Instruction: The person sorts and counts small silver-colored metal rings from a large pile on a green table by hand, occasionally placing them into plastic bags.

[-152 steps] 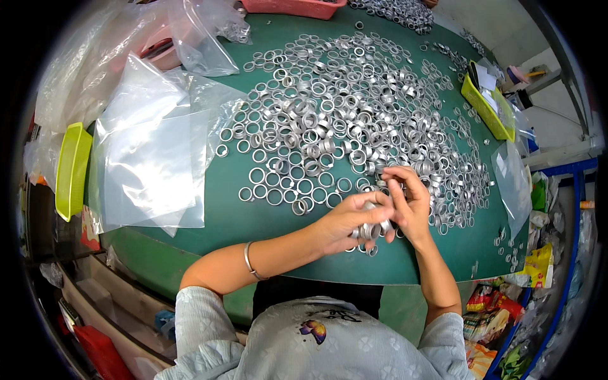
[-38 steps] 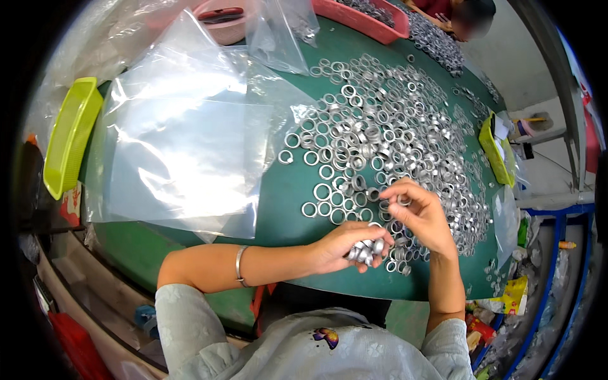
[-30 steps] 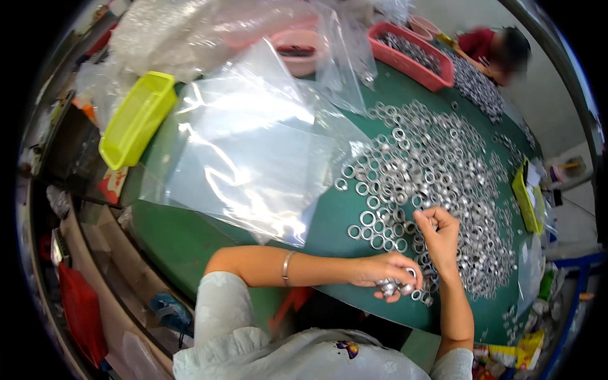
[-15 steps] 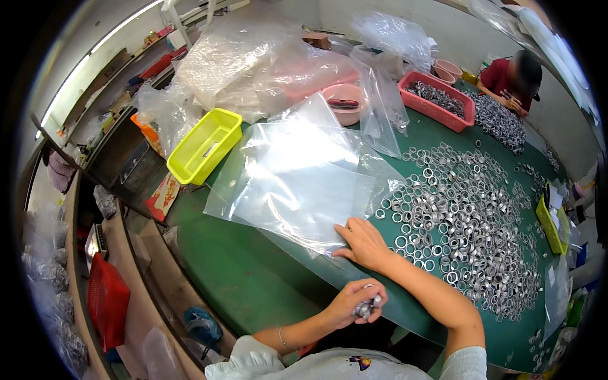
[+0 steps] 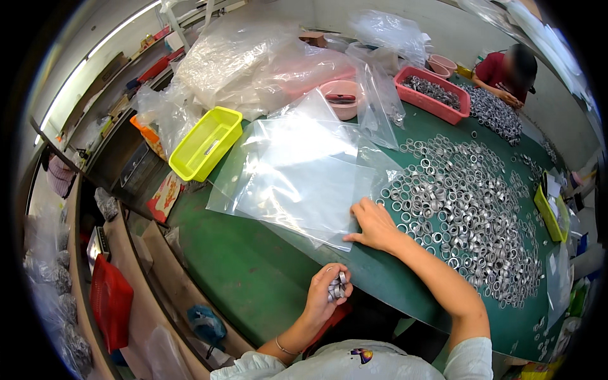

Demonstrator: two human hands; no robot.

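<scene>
White glare on clear plastic sheets [image 5: 296, 180], blackened corners

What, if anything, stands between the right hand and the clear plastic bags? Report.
Nothing visible: the right hand is at the right edge of the clear plastic bags; metal rings lie mostly to its right.

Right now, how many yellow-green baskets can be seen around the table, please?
2: one basket is left of the clear sheets; another basket is right of the rings. Others may be hidden.
</scene>
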